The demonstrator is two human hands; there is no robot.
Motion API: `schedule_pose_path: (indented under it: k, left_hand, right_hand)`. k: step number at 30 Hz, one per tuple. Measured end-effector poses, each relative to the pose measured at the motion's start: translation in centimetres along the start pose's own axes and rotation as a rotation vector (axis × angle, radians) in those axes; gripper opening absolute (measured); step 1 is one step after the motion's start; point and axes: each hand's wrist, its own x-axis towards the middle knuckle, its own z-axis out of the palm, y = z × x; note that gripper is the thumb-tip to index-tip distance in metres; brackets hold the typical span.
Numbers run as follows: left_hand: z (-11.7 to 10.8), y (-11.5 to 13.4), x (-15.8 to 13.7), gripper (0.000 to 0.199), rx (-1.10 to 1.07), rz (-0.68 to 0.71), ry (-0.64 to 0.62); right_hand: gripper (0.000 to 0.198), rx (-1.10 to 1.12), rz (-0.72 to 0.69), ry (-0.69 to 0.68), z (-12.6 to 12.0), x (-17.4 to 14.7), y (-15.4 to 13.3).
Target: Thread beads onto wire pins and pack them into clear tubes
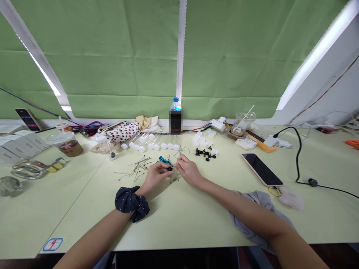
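My left hand (156,175) is closed in a pinch on a small black piece (169,169), low over the table. Close beside it, my right hand (188,171) has its thumb and finger pressed together; what is between them is too small to make out. Just beyond the fingertips lies a small heap of teal pieces (164,160). Thin bent metal wires (137,167) are scattered left of my left hand, and more bent wires (182,150) lie past my right hand. Several black flat-headed pieces with stems (206,154) sit to the right. Tiny bits (174,180) are strewn under my hands.
Clear tubes with white caps (141,148) lie behind the hands, near loose white caps (200,139). A bottle (175,105) stands at the back. Drink cups (70,146) are left and right. A phone (262,169), black cable (298,157) and grey cloth (259,203) occupy the right.
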Motion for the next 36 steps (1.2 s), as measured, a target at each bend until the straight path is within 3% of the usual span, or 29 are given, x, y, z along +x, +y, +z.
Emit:
schedule_pose_path:
  k: [8,15,36]
  left_hand:
    - [-0.2,-0.5,0.2,0.028,0.022,0.001,-0.002]
    - [-0.4,-0.5,0.3,0.030,0.020,0.000,0.004]
    - [0.0,-0.4,0.0,0.027,0.016,0.001,-0.020]
  right_hand:
    - [0.025,0.164,-0.017,0.019,0.3,0.3,0.3]
    - [0.008,0.298,-0.098,0.039,0.1,0.3,0.5]
    - [0.024,0.103,-0.045,0.050,1.0,-0.1,0.2]
